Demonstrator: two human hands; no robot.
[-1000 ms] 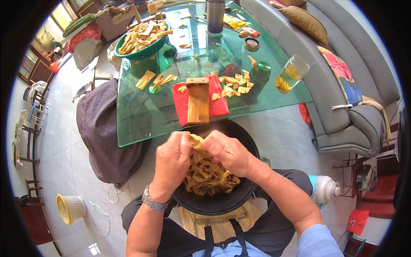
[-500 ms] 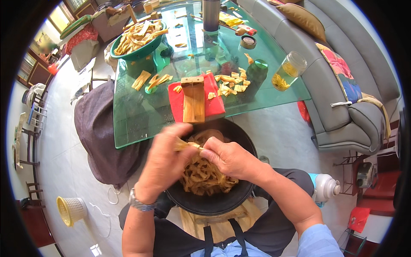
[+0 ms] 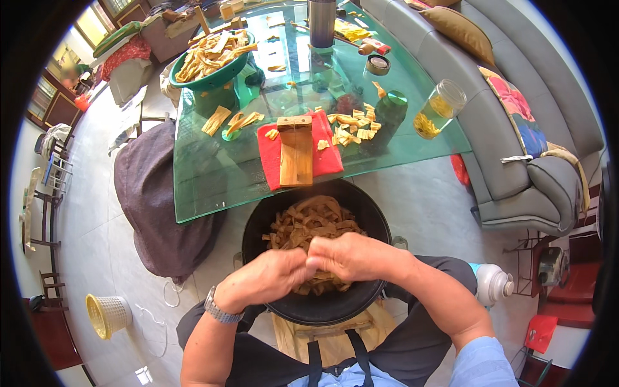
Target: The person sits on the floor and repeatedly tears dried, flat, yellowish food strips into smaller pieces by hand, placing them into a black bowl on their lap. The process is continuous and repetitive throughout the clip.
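Over a wide black pot (image 3: 377, 238) my two hands meet, closed and pressed together. My left hand (image 3: 277, 274), below a metal watch (image 3: 222, 306), has its fingers curled in. My right hand (image 3: 345, 258) is pinched with its thumb against the left fingers. Whatever lies between them is hidden by the knuckles. A heap of tan, curly dried strips (image 3: 316, 219) fills the pot beneath. Just beyond the pot's far rim, a wooden block with a crosspiece on top (image 3: 296, 155) rests on a red cloth (image 3: 267, 161) at the glass table's edge.
The glass table (image 3: 206, 174) bears a green basin (image 3: 213, 80) piled with pale strips, short cut pieces (image 3: 348, 132), a glass jar (image 3: 438, 109) and a dark flask (image 3: 321, 26). A grey sofa (image 3: 516, 177) stands right; a dark cloth (image 3: 161, 200) hangs left; a basket (image 3: 108, 316) sits on the floor.
Both hands have come down and closer together over the pot. The pale strip seen between them earlier no longer shows. The left hand has turned and its fingers have closed in.
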